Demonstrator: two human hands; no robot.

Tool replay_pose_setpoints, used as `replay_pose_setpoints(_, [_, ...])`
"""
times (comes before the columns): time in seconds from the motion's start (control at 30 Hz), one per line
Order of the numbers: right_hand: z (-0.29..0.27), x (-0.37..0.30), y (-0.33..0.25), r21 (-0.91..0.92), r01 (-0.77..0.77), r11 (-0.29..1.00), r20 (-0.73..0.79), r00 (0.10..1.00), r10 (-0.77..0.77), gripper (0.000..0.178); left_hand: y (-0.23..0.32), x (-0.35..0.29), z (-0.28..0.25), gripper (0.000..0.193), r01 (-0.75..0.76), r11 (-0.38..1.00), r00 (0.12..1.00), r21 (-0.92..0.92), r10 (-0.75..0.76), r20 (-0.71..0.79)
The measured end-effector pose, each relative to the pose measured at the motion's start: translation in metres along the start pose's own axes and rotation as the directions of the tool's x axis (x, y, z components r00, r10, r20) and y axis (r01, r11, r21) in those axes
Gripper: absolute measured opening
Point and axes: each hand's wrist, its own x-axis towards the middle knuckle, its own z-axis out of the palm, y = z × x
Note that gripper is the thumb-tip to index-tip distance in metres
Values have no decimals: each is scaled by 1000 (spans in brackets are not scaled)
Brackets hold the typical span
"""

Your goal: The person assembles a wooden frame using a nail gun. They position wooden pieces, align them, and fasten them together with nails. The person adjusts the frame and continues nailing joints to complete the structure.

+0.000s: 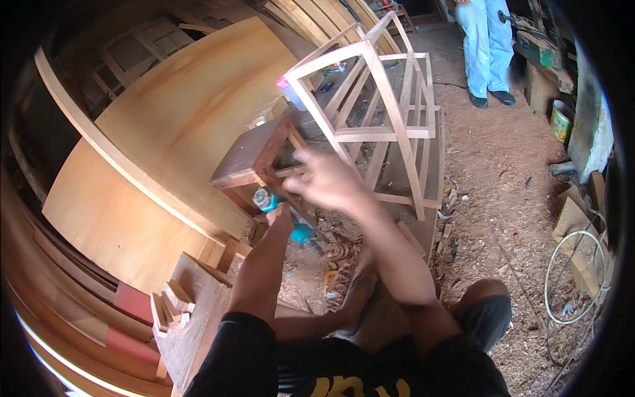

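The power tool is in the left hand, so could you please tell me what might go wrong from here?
The right hand, blurred, appears close to the power tool in the left hand, so a finger might get hurt if the tool runs. A wide swing of the right arm could knock the wooden frame. The floor, strewn with shavings, might make footing slippery.

Soft, even daylight on sawdust floor [483, 178] to the right; source out of frame. Left side dimmer, deep shadow at far left behind the plywood sheet [185, 132], whose face stays pale. Right hand [324, 178] smeared by motion blur. Fisheye bows the boards [73, 308] at near left; bright bluish-white streak there. Corners black.
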Motion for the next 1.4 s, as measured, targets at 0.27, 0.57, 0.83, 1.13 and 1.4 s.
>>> replay_pose_setpoints(0.27, [-145,-84,131,164,-379,911,-587,704,399,45,49,27,15,26,1,989,770,-145,91,631])
replay_pose_setpoints(0.57, [-172,5,112,153,73,986,-595,803,33,46,57,46,56,42,192,971,297,-141,80,951])
replay_pose_setpoints(0.83, [-156,43,130,61,-5,998,-550,834,38,48,94,74,79,42,49,990,107,-132,126,986])
replay_pose_setpoints(1.13, [-118,72,136,128,224,966,-721,690,-65,39,88,83,113,40,131,974,-66,-184,194,979])
replay_pose_setpoints(1.4, [-93,64,157,-311,-147,939,-722,679,-133,50,93,83,125,37,116,975,-75,-188,197,977])
